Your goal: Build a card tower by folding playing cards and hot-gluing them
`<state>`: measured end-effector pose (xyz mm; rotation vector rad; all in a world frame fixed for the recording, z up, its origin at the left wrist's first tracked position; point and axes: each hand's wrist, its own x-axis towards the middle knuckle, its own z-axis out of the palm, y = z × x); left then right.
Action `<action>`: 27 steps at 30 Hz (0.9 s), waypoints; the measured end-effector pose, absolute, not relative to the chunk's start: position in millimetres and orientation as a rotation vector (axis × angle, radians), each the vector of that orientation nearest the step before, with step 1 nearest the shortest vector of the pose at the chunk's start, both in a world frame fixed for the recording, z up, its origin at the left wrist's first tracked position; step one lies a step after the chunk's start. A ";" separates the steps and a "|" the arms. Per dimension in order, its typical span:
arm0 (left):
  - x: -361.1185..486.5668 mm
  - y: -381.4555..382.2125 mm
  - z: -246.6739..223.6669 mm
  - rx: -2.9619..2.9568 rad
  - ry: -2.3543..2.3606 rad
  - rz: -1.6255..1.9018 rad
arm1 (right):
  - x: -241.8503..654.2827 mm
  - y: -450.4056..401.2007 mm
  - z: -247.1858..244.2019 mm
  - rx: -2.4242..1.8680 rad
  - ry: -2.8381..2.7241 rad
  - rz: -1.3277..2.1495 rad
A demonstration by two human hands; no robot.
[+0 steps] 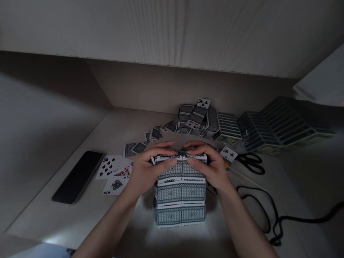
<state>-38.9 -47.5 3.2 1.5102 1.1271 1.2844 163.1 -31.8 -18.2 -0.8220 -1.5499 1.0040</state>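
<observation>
A block-like structure of folded playing cards [180, 195] with blue-grey patterned backs stands on the desk, in several tiers of two cards side by side. My left hand [147, 165] grips the left side of its top tier, thumb on the front face and fingers over the top. On the right side of the same tier, my right hand [211, 164] does likewise, thumb in front and fingers bent over the upper edge. The fingertips of both hands nearly meet at the middle. What lies behind the structure's top is partly hidden.
A black phone [77, 177] and face-up cards [116, 184] lie left. Behind are loose cards [155, 133] and folded-card stacks [212, 120]. Black-handled scissors [251, 163], a black cable [276, 218] and boxes [285, 122] are right. A shelf [161, 32] overhangs the desk.
</observation>
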 end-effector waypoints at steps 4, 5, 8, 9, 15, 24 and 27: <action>-38.6 -48.5 3.3 1.509 1.156 1.292 | 162.3 -31.6 -18.3 -0.836 -1.534 1.014; -38.6 -48.9 3.1 1.508 1.159 1.292 | 162.3 -31.5 -18.4 -0.835 -1.532 1.016; -39.0 -50.0 2.9 1.506 1.158 1.286 | 162.9 -31.3 -18.2 -0.831 -1.546 1.017; -39.2 -50.2 2.8 1.505 1.157 1.284 | 163.1 -31.3 -18.0 -0.828 -1.553 1.016; -38.8 -51.1 3.1 1.486 1.160 1.285 | 163.2 -33.0 -17.6 -0.818 -1.553 1.017; -38.4 -52.5 -0.1 1.495 1.190 1.290 | 163.9 -35.4 -15.8 -0.806 -1.569 1.019; -39.9 -52.6 -1.8 1.527 1.189 1.290 | 164.2 -35.8 -15.2 -0.811 -1.576 1.011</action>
